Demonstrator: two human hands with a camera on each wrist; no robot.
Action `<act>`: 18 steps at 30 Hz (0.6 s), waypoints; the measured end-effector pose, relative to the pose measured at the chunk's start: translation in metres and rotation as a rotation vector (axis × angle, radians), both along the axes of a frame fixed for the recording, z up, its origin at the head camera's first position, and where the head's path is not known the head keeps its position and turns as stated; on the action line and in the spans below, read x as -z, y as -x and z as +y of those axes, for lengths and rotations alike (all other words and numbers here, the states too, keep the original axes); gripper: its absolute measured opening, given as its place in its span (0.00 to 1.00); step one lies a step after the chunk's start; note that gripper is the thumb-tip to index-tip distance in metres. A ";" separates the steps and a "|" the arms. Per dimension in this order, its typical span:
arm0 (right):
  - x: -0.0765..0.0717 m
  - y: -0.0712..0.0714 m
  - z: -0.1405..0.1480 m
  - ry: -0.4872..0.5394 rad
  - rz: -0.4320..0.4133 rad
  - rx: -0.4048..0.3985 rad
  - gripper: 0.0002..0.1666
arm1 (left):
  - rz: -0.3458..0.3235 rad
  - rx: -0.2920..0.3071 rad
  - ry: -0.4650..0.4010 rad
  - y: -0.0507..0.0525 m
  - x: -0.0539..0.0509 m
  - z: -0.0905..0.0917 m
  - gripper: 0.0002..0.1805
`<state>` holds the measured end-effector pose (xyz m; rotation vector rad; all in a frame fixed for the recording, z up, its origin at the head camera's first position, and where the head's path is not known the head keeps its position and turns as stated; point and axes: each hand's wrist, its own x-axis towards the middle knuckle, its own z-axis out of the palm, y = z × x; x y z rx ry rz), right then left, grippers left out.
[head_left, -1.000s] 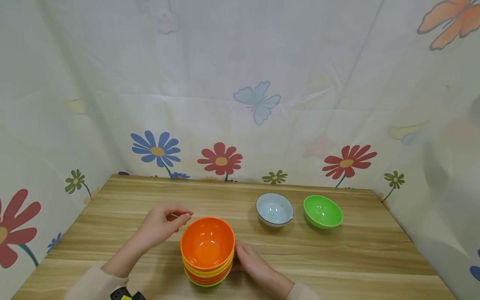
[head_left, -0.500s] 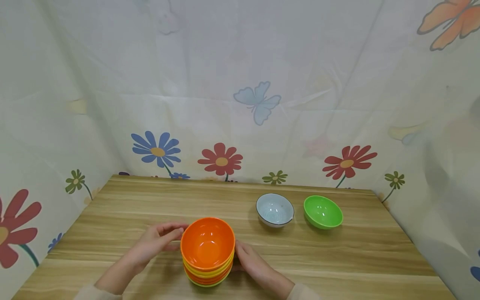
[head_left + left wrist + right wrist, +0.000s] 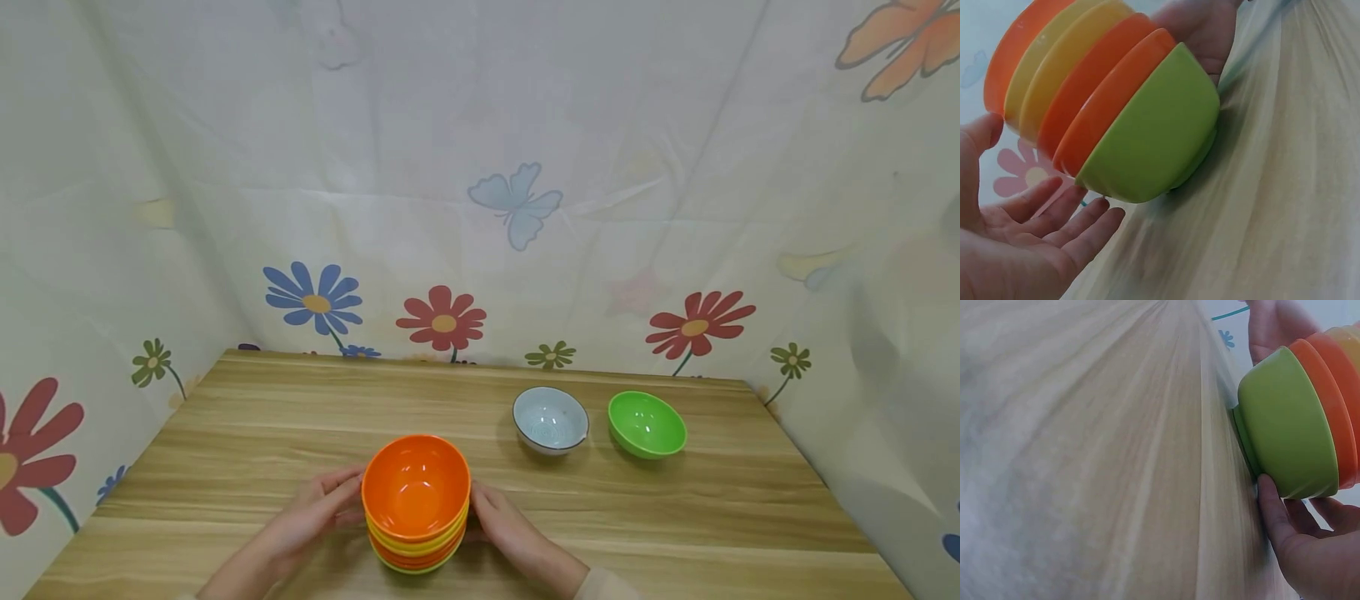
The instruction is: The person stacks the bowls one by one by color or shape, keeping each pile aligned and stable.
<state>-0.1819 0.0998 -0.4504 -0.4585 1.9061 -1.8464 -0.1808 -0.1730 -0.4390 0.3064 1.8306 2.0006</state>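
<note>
A stack of nested bowls (image 3: 416,500) stands near the table's front, an orange one on top, yellow and orange ones below. The bottom bowl (image 3: 1154,131) is green. At the stack's left side is my left hand (image 3: 303,521), its fingers spread and slightly bent, the thumb by the upper rims in the left wrist view. My right hand (image 3: 521,542) rests against the right side; in the right wrist view its fingertips (image 3: 1266,487) touch the green bowl near its base. Neither hand's fingers curl round the stack.
A light blue-grey bowl (image 3: 550,419) and a bright green bowl (image 3: 647,425) stand apart from the stack, toward the back right of the wooden table (image 3: 712,517). A flower-patterned cloth (image 3: 600,250) hangs behind the table.
My left hand has come down and toward me, from above and left of the stack to its left side. My right hand and the bowls have stayed in place.
</note>
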 end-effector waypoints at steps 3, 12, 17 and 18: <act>-0.001 0.000 0.000 -0.001 -0.008 0.002 0.30 | -0.012 0.054 -0.065 -0.002 0.004 0.000 0.32; -0.001 0.000 0.000 -0.002 -0.013 0.013 0.30 | -0.032 0.143 -0.181 -0.008 0.007 0.001 0.20; 0.000 -0.001 -0.001 0.005 0.002 0.018 0.29 | -0.058 0.159 -0.195 -0.011 0.010 0.001 0.19; 0.001 -0.001 -0.001 0.007 0.005 0.018 0.29 | -0.065 0.155 -0.195 -0.011 0.010 0.002 0.19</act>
